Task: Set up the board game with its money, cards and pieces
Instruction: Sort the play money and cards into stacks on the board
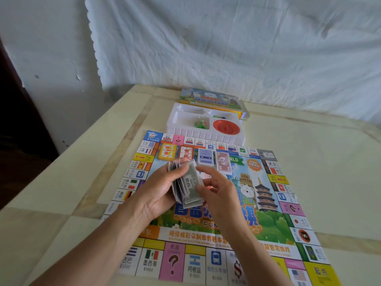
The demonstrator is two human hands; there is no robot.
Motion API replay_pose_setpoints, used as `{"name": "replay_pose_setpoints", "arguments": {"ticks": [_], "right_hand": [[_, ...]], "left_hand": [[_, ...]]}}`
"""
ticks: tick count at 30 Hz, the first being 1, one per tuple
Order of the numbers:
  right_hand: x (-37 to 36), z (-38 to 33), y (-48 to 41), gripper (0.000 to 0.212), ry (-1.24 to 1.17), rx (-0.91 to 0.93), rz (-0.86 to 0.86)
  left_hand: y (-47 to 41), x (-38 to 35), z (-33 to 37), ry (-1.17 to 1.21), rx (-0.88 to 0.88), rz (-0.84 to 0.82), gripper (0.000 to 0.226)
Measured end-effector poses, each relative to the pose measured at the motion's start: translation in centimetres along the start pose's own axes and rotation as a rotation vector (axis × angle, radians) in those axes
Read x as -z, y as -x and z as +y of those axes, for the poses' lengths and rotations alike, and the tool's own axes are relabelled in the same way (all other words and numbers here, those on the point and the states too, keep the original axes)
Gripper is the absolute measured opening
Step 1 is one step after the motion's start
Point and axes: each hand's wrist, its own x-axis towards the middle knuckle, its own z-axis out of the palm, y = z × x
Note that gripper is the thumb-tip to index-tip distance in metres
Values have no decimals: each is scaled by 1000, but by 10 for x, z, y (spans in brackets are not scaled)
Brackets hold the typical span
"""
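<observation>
Banknote wad (179, 189): light, floppy, slick; hold by edges. L hand (156, 191) grip clamped on it; R hand (215, 189) grip pinches top note (190, 178).

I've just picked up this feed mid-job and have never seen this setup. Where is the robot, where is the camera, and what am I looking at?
There is no machine. A person works bare-handed, and the single picture comes from a camera on their head, looking forward and down.

The left hand grips a stack of play money. The right hand pinches the top grey note with its fingers.

Below them the game board lies on a pale table. At the board's far side sit a yellow card, a red pile, a blue pile and pink notes.

Beyond the board stands a white tray with green pieces and a red disc, then the box.
</observation>
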Motion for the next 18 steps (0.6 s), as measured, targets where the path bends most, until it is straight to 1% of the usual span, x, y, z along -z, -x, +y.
{"name": "replay_pose_setpoints", "arguments": {"ticks": [2, 4, 7, 11, 14, 15, 18], "right_hand": [[-1, 0, 1, 27, -2, 9, 3], [-2, -1, 1, 15, 3, 0, -16], [-4, -1, 2, 8, 18, -31, -51], [-3, 0, 0, 11, -15, -70, -52], [0, 1, -1, 14, -70, -115, -47], [0, 1, -2, 16, -80, -124, -46], [0, 2, -2, 17, -95, -137, -42]], "left_hand": [[0, 0, -1, -24, -5, 6, 19], [-2, 1, -3, -60, -19, 47, 24], [-3, 1, -4, -86, -32, 76, 31], [-3, 3, -2, -50, -6, 31, 34], [-3, 5, 0, -3, 27, -10, 22], [-3, 5, 0, 17, 29, -3, 18], [-4, 8, 0, 57, 43, 33, 21]]}}
